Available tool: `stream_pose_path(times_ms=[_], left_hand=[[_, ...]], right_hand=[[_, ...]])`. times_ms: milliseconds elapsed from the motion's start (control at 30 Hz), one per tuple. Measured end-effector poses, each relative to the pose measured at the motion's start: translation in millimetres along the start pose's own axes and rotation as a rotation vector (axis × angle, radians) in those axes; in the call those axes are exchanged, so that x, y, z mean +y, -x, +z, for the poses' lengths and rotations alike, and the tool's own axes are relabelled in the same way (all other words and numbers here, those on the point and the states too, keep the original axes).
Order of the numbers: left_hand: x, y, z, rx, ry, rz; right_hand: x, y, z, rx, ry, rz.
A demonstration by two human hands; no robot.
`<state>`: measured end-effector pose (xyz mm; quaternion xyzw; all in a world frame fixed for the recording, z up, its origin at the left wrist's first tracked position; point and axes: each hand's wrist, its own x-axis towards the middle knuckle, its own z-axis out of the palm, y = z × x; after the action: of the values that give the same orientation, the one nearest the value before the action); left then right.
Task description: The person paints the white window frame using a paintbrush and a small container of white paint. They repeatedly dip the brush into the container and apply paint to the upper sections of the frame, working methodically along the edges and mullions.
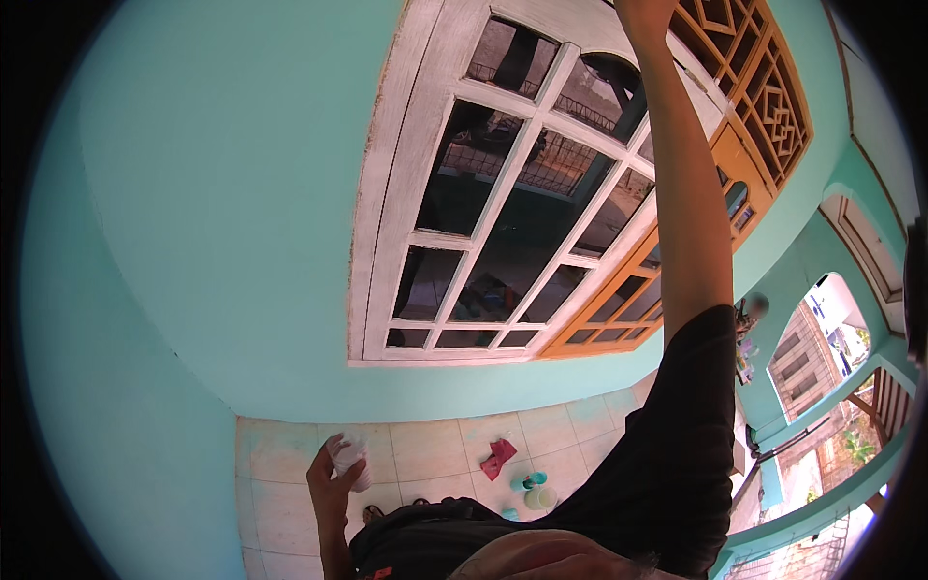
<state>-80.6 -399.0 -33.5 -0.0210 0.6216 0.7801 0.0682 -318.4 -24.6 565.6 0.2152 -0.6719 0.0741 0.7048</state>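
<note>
My left hand (335, 471) grips a small clear plastic cup (349, 461) with something white in it, low beside my body. My right arm reaches up across the window, and only the lower part of my right hand (644, 16) shows at the picture's top edge. Its fingers are cut off, so what they hold or touch is hidden. In front of me is a paned window with its wooden frame (377, 239) coated in streaky white. The adjoining window frame (603, 326) on the right is orange-brown.
A red cloth (498, 459), a turquoise container (528, 481) and a pale tub (540, 498) are on the tiled floor (428, 449). Turquoise walls (239, 217) meet in a corner at left. An orange wooden lattice (779, 119) sits upper right. Farther right is another person (747, 319).
</note>
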Motion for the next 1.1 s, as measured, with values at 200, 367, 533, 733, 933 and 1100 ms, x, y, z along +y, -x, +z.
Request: stream_pose_path(times_ms=[200, 367, 533, 733, 933, 1100], left_hand=[[8, -7, -24, -0.010, -0.055, -0.023], [4, 1, -42, 0.053, -0.007, -0.011], [2, 7, -51, 0.079, 0.002, -0.013], [6, 12, -59, 0.091, -0.005, -0.007], [12, 16, -58, 0.093, -0.041, 0.012], [13, 18, -53, 0.100, -0.014, -0.010]], right_hand=[[-11, -16, 4, -0.032, -0.018, -0.042], [-23, -34, -6, 0.018, -0.277, 0.140], [23, -3, -25, 0.018, -0.323, 0.109], [83, 21, -86, 0.042, 0.257, 0.073], [32, 22, -31, 0.052, -0.416, 0.096], [75, 35, -53, 0.172, 0.000, 0.139]])
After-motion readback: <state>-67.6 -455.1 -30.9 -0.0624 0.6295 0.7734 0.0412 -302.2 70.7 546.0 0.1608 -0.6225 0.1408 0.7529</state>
